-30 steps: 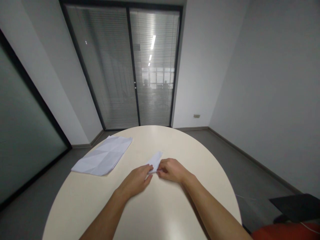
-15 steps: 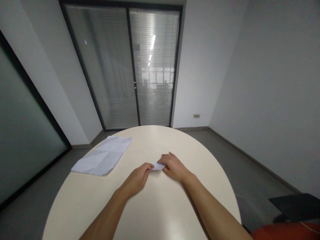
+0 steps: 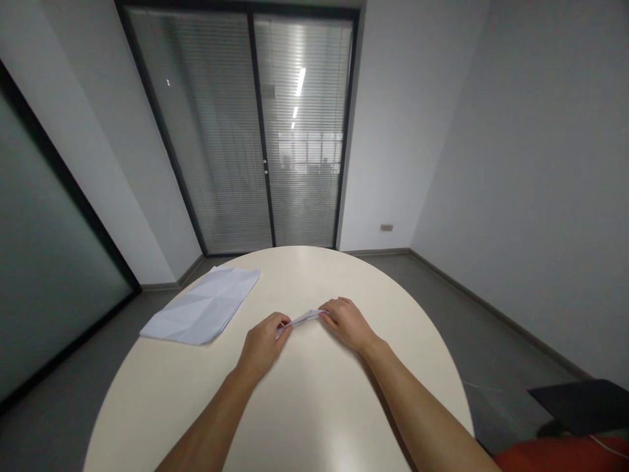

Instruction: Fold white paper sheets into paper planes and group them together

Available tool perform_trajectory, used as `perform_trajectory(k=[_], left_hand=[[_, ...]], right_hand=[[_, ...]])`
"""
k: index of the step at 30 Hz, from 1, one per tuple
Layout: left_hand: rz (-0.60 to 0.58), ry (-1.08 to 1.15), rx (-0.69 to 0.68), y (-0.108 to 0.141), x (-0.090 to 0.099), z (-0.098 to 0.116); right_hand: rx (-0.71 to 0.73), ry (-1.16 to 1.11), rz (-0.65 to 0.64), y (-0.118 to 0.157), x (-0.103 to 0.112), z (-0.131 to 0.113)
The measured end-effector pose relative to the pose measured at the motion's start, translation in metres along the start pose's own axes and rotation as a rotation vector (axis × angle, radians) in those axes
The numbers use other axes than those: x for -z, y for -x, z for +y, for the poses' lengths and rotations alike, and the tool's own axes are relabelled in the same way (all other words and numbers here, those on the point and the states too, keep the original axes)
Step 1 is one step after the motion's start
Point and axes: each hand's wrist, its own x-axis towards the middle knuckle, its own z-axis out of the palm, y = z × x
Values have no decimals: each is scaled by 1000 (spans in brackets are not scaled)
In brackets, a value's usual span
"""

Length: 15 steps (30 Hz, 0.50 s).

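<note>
A small folded white paper spans the gap between my two hands, over the middle of the table. It shows as a narrow strip with layered edges, its right end a little farther from me. My left hand is closed, pinching the left end between thumb and fingers. The right end is gripped by my right hand, its fingers bent over the paper and the thumb below. Both ends of the paper are partly hidden by the fingers.
The round cream table fills the foreground. A stack of creased white paper sheets lies at its left edge. At the lower right stand a black flat object and something red. Beyond are glass doors with blinds.
The paper has tilted from lying flat to a narrow, edge-on strip. My hands have moved slightly apart, the left one shifting left. The sheet stack has stayed put.
</note>
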Motion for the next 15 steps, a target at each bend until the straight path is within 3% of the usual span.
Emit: perform_trajectory(k=[11,15], left_hand=[[70,40,150,-4,-5,-3],[79,-4,168,-4,-8,-7]], right_hand=[[-4,-72,72,0,-2,3],[-74,-82,87,1,-4,3]])
